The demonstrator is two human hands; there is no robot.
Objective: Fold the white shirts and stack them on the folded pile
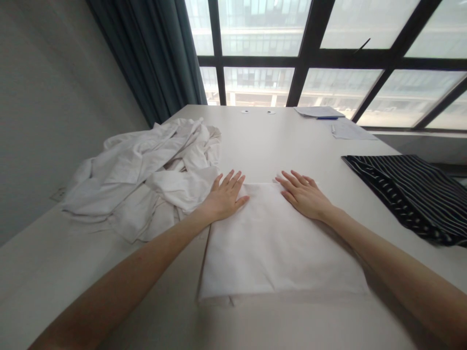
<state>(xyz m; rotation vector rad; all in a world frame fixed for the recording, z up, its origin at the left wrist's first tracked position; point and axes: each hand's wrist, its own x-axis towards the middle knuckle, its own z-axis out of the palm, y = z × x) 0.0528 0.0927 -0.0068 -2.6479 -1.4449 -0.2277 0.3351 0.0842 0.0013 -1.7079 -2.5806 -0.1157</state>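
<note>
White cloth lies flat on the desk, between the desk's left and right edges. It looks mostly smooth, with a few small creases. The left hand and right hand rest on its far corners, fingers a bit spread. A messy white heap sits by the desk's left edge.

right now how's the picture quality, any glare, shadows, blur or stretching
Head view: the windowpanes look washed out by bright daylight; the curtain and grey wall are much darker; the folded white cloth looks soft, its near edge blurry; a soft shadow lies beside the right forearm; both forearms look stretched toward the lower corners, likely wide-angle distortion.
</note>
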